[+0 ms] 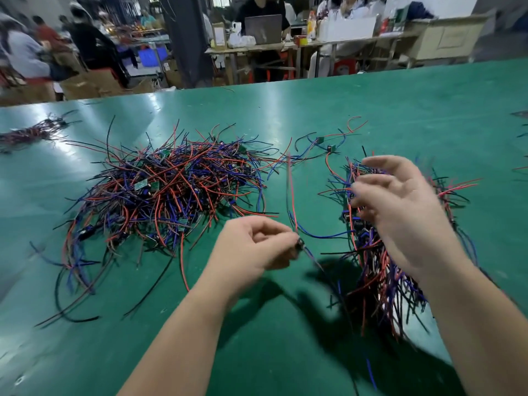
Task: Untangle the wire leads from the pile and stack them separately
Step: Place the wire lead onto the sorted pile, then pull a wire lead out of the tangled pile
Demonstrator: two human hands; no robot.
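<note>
Left hand [251, 247] pinches one lead [293, 207] between pile [160, 192] and stack [371, 267].

On the table [285, 352], the tangled pile [168, 190] lies left of the sorted stack [380, 270]

Bright, even light from above, probably ceiling tubes. Pale glare streaks on the green table [285, 110], far centre and far left. Dark, fairly hard arm shadows fall near, between the forearms. Right hand [400, 212] smeared by motion blur; left hand [257, 247] sharper, the wire lead [292, 201] it pinches streaked. Left wire pile [160, 190] crisp. Far room soft. Wide-angle bending at the table's far edge and corners.
</note>
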